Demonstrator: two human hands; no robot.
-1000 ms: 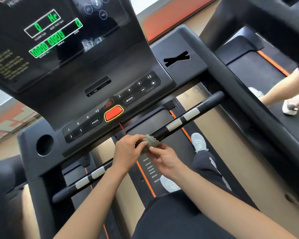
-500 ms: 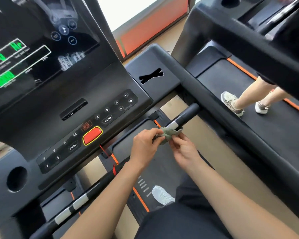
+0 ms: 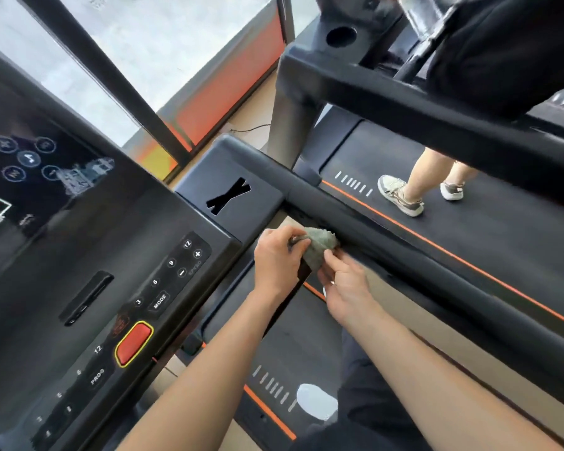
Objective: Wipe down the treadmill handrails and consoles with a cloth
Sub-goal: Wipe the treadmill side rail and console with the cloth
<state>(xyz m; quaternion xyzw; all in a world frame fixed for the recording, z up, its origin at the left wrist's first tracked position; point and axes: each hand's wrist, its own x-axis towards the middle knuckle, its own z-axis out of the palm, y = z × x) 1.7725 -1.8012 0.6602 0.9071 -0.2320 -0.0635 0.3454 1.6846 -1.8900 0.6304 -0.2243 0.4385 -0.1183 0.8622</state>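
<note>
**A:** What is underfoot?

**B:** A black treadmill belt (image 3: 306, 346) with an orange edge stripe, below the console (image 3: 95, 255). A white shoe (image 3: 316, 402) stands on it, with tan floor (image 3: 401, 307) to the right.

**A:** And the hands?

**B:** Both are just right of the console's right corner, on a bunched grey-green cloth (image 3: 319, 245). The left hand (image 3: 279, 265) curls its fingers round the cloth's left side. The right hand (image 3: 344, 284) pinches its lower edge between thumb and forefinger. The hands hide whatever is beneath it.

**A:** Where does the cloth lie?

**B:** At the inner face of the black side handrail (image 3: 404, 255), which runs back from the console. Blur hides whether they touch.

**A:** On the console itself?

**B:** A red button (image 3: 134, 343) ringed in yellow, number keys, and a black X mark (image 3: 228, 196) on the corner tray.

**A:** Beyond it?

**B:** Right of the console is a neighbouring belt (image 3: 469, 229) with another person's trainers (image 3: 401, 195) on it. That machine's thick rail (image 3: 437, 102) crosses in front and hides the person above the knee. Behind the console is a window (image 3: 163, 43) above an orange band.
</note>
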